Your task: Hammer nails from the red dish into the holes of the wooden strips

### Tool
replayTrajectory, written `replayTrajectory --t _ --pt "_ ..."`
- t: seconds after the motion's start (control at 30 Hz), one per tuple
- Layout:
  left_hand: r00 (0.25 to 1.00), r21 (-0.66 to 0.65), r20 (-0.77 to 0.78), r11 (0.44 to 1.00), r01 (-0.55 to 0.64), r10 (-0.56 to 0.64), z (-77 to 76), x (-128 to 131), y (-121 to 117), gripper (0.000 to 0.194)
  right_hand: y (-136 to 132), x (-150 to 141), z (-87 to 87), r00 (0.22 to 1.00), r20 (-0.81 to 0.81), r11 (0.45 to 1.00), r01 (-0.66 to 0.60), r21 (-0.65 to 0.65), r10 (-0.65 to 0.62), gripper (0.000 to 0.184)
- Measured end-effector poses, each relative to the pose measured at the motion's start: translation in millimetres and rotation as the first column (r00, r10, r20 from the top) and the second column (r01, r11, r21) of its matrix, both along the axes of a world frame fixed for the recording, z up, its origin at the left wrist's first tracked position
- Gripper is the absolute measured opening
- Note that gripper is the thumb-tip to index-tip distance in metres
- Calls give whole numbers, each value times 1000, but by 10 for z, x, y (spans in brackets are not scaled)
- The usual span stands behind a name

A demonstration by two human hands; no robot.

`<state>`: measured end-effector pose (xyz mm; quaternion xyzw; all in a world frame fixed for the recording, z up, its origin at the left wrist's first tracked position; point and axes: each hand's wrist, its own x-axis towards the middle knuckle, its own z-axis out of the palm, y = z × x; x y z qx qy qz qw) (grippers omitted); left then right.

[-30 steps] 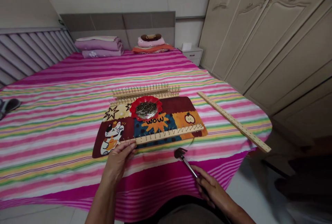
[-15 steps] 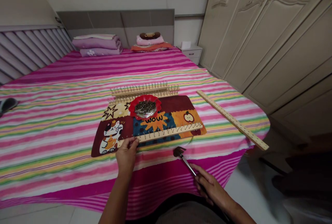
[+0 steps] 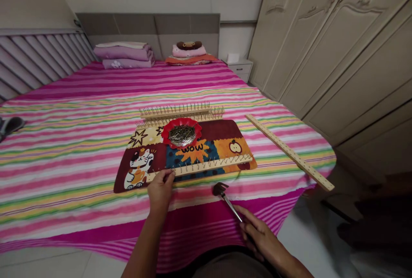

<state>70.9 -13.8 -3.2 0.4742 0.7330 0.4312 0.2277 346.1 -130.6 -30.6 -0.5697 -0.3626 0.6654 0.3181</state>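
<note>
Dark item (image 3: 12, 126): far left on the striped bed cover (image 3: 64, 149), too unclear for me to name; count, one.
Left hand (image 3: 161, 190): at the near strip (image 3: 201, 167), toward its left part; from my feed I cannot tell whether the fingers pinch a nail or only press wood. I would brace firmly, fingertips out of the path of the hammer (image 3: 228, 202). Count, one.
Far strips (image 3: 180, 112): beyond the bowl, bristling with nails too fine to count; strips, at least two.
Red bowl (image 3: 165, 134): on the mat, heaped with loose nails (image 3: 182, 134) past counting; bowl, one.
Mat (image 3: 219, 130): printed, under bowl and near strip; count, one.
Near strip: across the mat's front; I judge it best held flat, nails upright. Strip, one; standing nails, roughly a dozen or more.
Hammer: head low, apart from the strip; short, square taps seem best to me. Count, one.
Right hand (image 3: 259, 231): wrapped around the hammer's handle; a relaxed grip should help aim. Count, one.
Right strip (image 3: 289, 152): slantwise on the cover, apart from the mat; count, one.
</note>
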Motion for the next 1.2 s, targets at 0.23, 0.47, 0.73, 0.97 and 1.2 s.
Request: replayTrajectory --t 0.23,0.47,0.73,0.97,1.2 --pt "985 66 -151 994 88 -78 -56 -17 1 17 276 -347 603 989 -114 990 -77 120 91 60" --pt "981 119 -173 987 109 -87 -92 -5 2 16 616 -841 1008 981 -36 965 -178 195 189 51" --pt "983 127 -164 986 106 -84 -115 -7 -5 13 692 -950 958 973 55 970 -227 87 223 51" --pt "987 127 -133 986 105 -88 -137 -39 16 15 417 -514 745 980 5 962 -197 191 200 56" --pt "970 118 -239 990 81 -51 126 -96 -14 26 112 -25 272 996 -32 996 -84 -28 83 63"
